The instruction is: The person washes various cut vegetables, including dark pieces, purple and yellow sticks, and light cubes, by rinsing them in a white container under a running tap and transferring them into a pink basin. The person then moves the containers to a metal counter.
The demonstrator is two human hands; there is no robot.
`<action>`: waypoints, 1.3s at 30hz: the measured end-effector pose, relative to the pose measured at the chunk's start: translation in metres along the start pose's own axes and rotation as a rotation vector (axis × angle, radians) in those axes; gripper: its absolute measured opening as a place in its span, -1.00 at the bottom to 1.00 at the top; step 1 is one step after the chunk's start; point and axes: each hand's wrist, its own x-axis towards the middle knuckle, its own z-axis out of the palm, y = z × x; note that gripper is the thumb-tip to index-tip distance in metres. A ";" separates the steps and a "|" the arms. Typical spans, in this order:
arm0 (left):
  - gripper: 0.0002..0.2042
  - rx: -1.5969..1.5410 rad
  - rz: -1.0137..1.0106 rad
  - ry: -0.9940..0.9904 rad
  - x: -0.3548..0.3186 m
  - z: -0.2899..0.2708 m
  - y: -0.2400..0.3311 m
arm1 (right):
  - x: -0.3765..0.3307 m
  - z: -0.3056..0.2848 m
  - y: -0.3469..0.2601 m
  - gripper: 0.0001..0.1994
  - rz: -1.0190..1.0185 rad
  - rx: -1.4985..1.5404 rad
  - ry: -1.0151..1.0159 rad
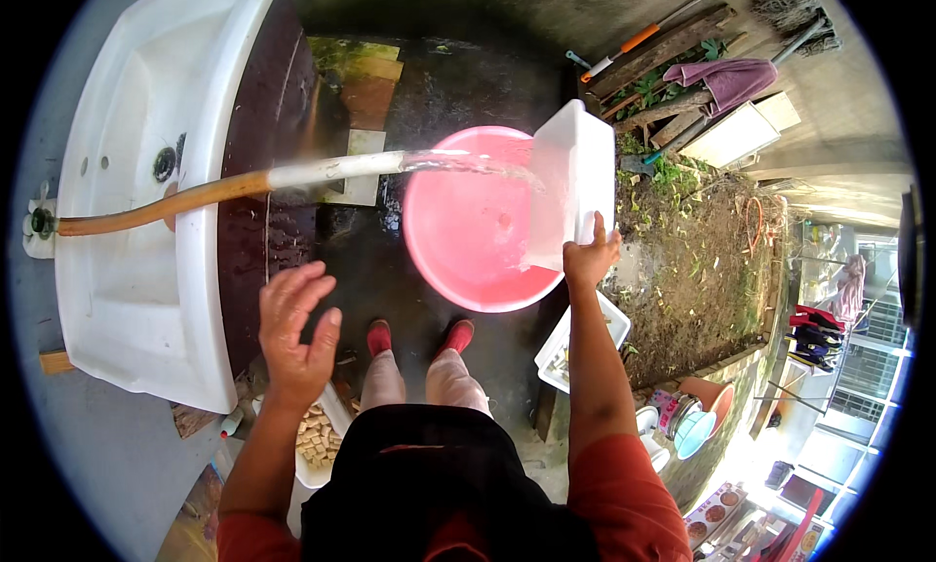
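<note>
One white rectangular tub, tilted, right hand gripping its edge; left hand apart, spread. Water jet crosses pink basin; bin holds tan blocks.

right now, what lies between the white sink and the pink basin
In the head view, the tan-and-white hose spans the stretch; below it lie the dark brown panel beside the white sink, boards and wet ground before the pink basin.
</note>
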 end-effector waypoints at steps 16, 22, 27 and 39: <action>-0.61 -0.063 -0.175 -0.234 -0.032 0.178 0.020 | -0.048 0.030 0.053 -0.56 1.298 1.754 -0.856; -0.33 -0.125 -0.157 -0.193 0.015 0.272 0.039 | -0.079 0.034 0.048 -0.65 0.946 1.928 -0.957; -0.12 -0.087 -0.273 -0.349 0.048 0.302 0.058 | -0.074 0.016 0.017 -0.70 0.977 2.084 -1.053; -0.22 0.149 -0.109 0.048 0.051 0.325 0.065 | -0.057 0.071 0.037 -0.49 0.544 1.583 -1.285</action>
